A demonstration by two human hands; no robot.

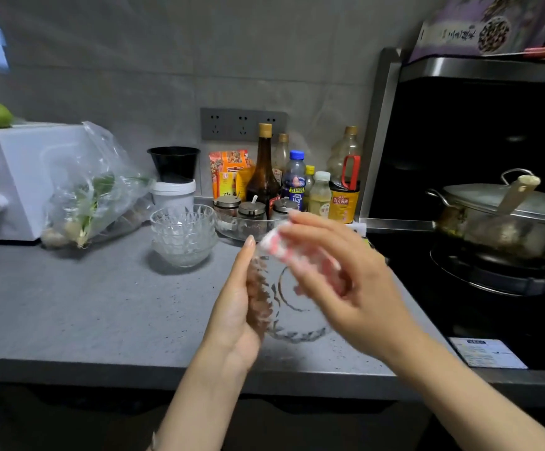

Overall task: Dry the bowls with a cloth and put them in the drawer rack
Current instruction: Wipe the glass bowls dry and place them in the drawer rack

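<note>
left hand (pixel 237 310): bare, slim | right hand (pixel 346 278): bare, blurred | forearms (pixel 199 402): bare

Above grey counter (pixel 101 304), glass bowl (pixel 297 323) in left hand (pixel 241 307), red-and-white cloth (pixel 280 245) in right hand (pixel 346 281).

We see a dim, greyish kitchen under soft overhead light; the stacked bowls (pixel 183 236) cast a faint shadow on the counter (pixel 69 304). Our right hand (pixel 346 281), the cloth (pixel 280 245) and the glass bowl (pixel 297 323) smear with motion blur. Straight lines bow at the edges; the stove (pixel 460 307) sinks nearly black.
</note>
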